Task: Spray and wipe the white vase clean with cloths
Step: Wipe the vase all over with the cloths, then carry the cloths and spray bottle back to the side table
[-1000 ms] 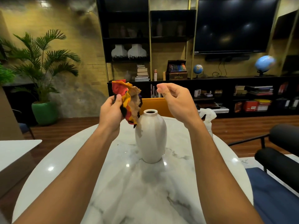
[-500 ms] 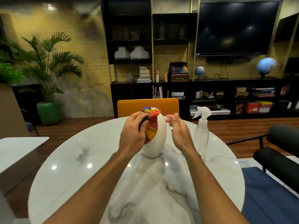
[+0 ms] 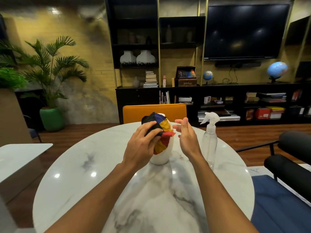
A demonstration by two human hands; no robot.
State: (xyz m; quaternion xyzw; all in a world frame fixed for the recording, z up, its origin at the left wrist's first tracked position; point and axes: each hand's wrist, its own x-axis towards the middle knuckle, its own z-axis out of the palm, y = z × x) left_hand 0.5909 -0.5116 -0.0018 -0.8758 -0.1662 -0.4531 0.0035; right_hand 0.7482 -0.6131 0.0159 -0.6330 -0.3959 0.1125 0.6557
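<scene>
Marble-topped table (image 3: pixel 80 167), round, carrying all items. Left hand (image 3: pixel 143 146): fingers curled over a multicoloured cloth (image 3: pixel 162 132), holding it against the upper body of the white vase (image 3: pixel 159 159). The vase stands upright near the table's centre, its neck largely covered. Right hand (image 3: pixel 186 137): fingers straight and relaxed, palm facing the vase, seemingly just clear of it. Clear spray bottle (image 3: pixel 210 142) stands upright just beyond that hand, untouched.

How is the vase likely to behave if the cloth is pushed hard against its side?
Likely tippy: the vase is tall on a narrow foot. It may slide on the glossy table. Looks ceramic, so probably fragile.
</scene>
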